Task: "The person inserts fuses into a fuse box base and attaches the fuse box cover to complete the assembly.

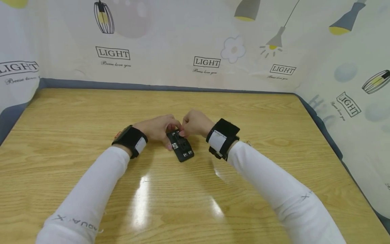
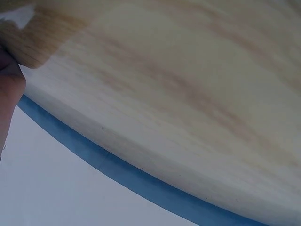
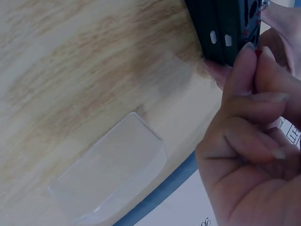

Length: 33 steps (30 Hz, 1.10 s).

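A flat black rectangular box [image 1: 184, 151] with white markings is held near the middle of the table, one end tilted toward my hands. My left hand [image 1: 156, 128] grips its left side and far end, thumb along the edge. My right hand [image 1: 196, 122] is at the far end of the box. In the right wrist view, its thumb and index finger pinch a tiny red piece [image 3: 258, 53] against the box's face, which has holes and red marks; most of the piece is hidden by the fingertips. The left wrist view catches only part of a hand [image 2: 9, 89] at its left edge.
A clear plastic tray or cover [image 3: 110, 162] lies on the wooden table [image 1: 91, 105] near the right hand. Printed cloth [image 1: 170, 40] with lamp drawings stands behind the table and at both sides. Both wrists wear black straps.
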Each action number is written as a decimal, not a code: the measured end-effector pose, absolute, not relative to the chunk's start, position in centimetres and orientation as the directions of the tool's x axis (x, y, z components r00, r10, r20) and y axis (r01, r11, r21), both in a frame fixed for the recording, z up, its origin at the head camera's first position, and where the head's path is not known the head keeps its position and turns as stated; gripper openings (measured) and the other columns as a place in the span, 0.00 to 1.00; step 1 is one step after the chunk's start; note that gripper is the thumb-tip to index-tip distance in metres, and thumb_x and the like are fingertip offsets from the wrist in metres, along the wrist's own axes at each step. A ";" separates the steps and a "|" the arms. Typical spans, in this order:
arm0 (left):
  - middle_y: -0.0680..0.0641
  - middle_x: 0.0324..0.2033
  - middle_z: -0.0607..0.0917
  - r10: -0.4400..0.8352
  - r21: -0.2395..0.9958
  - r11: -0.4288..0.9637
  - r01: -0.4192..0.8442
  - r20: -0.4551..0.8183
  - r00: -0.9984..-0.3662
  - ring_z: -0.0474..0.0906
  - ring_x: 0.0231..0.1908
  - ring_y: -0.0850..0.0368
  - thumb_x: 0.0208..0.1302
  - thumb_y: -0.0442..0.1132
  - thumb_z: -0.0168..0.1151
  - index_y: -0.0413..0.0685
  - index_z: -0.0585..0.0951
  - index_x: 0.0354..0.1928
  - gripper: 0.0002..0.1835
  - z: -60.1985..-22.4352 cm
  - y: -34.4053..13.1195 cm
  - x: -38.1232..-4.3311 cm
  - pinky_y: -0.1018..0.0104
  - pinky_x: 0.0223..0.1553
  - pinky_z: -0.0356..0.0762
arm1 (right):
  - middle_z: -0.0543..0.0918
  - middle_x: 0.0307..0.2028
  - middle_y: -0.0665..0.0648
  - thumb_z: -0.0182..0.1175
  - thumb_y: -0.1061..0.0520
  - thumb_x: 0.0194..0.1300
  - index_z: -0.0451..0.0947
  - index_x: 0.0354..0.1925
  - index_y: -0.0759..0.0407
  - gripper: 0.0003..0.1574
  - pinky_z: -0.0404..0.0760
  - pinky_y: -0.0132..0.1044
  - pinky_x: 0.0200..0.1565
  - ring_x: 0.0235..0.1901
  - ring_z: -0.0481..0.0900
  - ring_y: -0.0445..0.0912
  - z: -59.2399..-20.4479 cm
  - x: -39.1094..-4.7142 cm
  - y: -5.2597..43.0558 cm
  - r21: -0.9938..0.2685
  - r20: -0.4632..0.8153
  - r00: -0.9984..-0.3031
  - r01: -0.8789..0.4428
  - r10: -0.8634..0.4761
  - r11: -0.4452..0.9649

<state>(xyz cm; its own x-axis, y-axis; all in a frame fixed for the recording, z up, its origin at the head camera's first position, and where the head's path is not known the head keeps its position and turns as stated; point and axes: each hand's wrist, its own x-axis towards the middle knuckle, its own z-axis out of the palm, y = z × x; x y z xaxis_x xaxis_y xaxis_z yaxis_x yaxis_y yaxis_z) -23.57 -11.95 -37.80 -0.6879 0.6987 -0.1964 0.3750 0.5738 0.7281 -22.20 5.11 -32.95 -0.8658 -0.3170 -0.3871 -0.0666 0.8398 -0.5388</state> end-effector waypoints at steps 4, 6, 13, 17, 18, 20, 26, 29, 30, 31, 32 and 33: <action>0.39 0.43 0.76 0.712 0.737 0.555 0.386 -0.181 -0.678 0.71 0.44 0.45 0.33 0.34 0.81 0.41 0.80 0.54 0.38 -37.8 -11.9 -23.7 0.50 0.51 0.70 | 0.80 0.27 0.55 0.66 0.63 0.57 0.80 0.24 0.64 0.07 0.64 0.32 0.27 0.28 0.71 0.46 -33.1 -21.9 5.4 -0.566 -0.358 -0.878 -0.065 -0.316 0.822; 0.39 0.43 0.75 0.715 0.739 0.552 0.386 -0.181 -0.675 0.71 0.44 0.45 0.33 0.34 0.81 0.41 0.79 0.54 0.38 -37.8 -11.9 -23.7 0.50 0.51 0.70 | 0.80 0.28 0.56 0.66 0.63 0.57 0.80 0.25 0.64 0.06 0.64 0.32 0.28 0.29 0.71 0.47 -33.2 -21.7 5.5 -0.567 -0.347 -0.884 -0.068 -0.313 0.821; 0.39 0.43 0.75 0.709 0.743 0.558 0.370 -0.195 -0.677 0.71 0.44 0.46 0.33 0.34 0.81 0.42 0.79 0.55 0.38 -37.9 -11.8 -23.7 0.50 0.51 0.70 | 0.79 0.24 0.55 0.67 0.61 0.56 0.81 0.23 0.65 0.09 0.63 0.31 0.25 0.25 0.71 0.46 -33.2 -21.5 5.3 -0.506 -0.303 -0.896 -0.136 -0.323 0.852; 0.39 0.44 0.75 0.703 0.739 0.569 0.360 -0.209 -0.680 0.71 0.45 0.45 0.33 0.34 0.81 0.42 0.79 0.54 0.38 -37.9 -11.8 -23.8 0.49 0.52 0.71 | 0.81 0.20 0.53 0.68 0.60 0.56 0.82 0.22 0.63 0.09 0.61 0.30 0.21 0.21 0.68 0.43 -33.0 -22.0 5.0 -0.491 -0.350 -0.880 -0.119 -0.320 0.863; 0.39 0.45 0.75 0.699 0.737 0.574 0.357 -0.213 -0.683 0.71 0.46 0.45 0.33 0.33 0.81 0.43 0.79 0.54 0.38 -37.9 -11.8 -23.8 0.49 0.53 0.71 | 0.80 0.18 0.53 0.67 0.60 0.56 0.82 0.21 0.63 0.10 0.60 0.30 0.20 0.19 0.66 0.42 -32.9 -22.2 5.1 -0.497 -0.381 -0.870 -0.092 -0.312 0.863; 0.40 0.46 0.76 0.692 0.732 0.583 0.351 -0.222 -0.687 0.71 0.46 0.46 0.33 0.33 0.81 0.43 0.79 0.55 0.38 -37.8 -11.7 -23.8 0.48 0.54 0.71 | 0.76 0.14 0.51 0.66 0.61 0.57 0.81 0.20 0.62 0.11 0.56 0.30 0.18 0.15 0.61 0.41 -32.9 -22.7 5.2 -0.517 -0.450 -0.844 -0.022 -0.293 0.855; 0.40 0.47 0.76 0.696 0.733 0.585 0.347 -0.235 -0.679 0.72 0.48 0.45 0.35 0.33 0.81 0.44 0.78 0.57 0.39 -37.6 -11.5 -23.8 0.46 0.56 0.70 | 0.67 0.07 0.47 0.67 0.62 0.57 0.82 0.20 0.62 0.10 0.52 0.29 0.13 0.09 0.54 0.38 -32.9 -23.7 5.7 -0.549 -0.569 -0.774 0.105 -0.279 0.829; 0.40 0.47 0.75 0.705 0.741 0.572 0.353 -0.223 -0.673 0.72 0.48 0.45 0.35 0.33 0.81 0.42 0.78 0.57 0.39 -37.7 -11.6 -23.8 0.46 0.56 0.70 | 0.68 0.07 0.47 0.68 0.63 0.55 0.82 0.21 0.63 0.09 0.52 0.29 0.13 0.09 0.54 0.38 -33.1 -23.7 5.7 -0.572 -0.564 -0.778 0.129 -0.275 0.810; 0.40 0.47 0.75 0.706 0.742 0.569 0.354 -0.221 -0.673 0.72 0.48 0.45 0.35 0.33 0.81 0.42 0.78 0.56 0.39 -37.8 -11.7 -23.8 0.46 0.56 0.70 | 0.69 0.08 0.48 0.68 0.63 0.55 0.82 0.21 0.63 0.09 0.52 0.29 0.13 0.09 0.54 0.38 -33.2 -23.7 5.7 -0.581 -0.556 -0.785 0.131 -0.274 0.803; 0.40 0.47 0.75 0.707 0.740 0.570 0.358 -0.218 -0.673 0.72 0.48 0.45 0.34 0.33 0.81 0.42 0.78 0.56 0.39 -37.8 -11.8 -23.8 0.46 0.56 0.70 | 0.70 0.08 0.48 0.68 0.63 0.55 0.82 0.20 0.63 0.09 0.52 0.29 0.13 0.09 0.53 0.38 -33.3 -23.6 5.6 -0.589 -0.546 -0.792 0.132 -0.273 0.797; 0.39 0.46 0.75 0.706 0.740 0.568 0.359 -0.215 -0.674 0.72 0.47 0.45 0.34 0.33 0.81 0.42 0.78 0.56 0.39 -37.9 -11.8 -23.8 0.47 0.56 0.70 | 0.71 0.09 0.49 0.68 0.63 0.54 0.82 0.20 0.63 0.09 0.52 0.30 0.14 0.10 0.53 0.39 -33.4 -23.5 5.6 -0.593 -0.534 -0.801 0.129 -0.269 0.794; 0.40 0.46 0.75 0.705 0.739 0.569 0.359 -0.215 -0.676 0.72 0.47 0.45 0.34 0.33 0.81 0.42 0.78 0.56 0.39 -38.0 -11.9 -23.8 0.47 0.55 0.70 | 0.73 0.10 0.49 0.68 0.63 0.54 0.81 0.20 0.62 0.09 0.53 0.30 0.15 0.11 0.55 0.39 -33.5 -23.3 5.5 -0.591 -0.518 -0.813 0.118 -0.264 0.798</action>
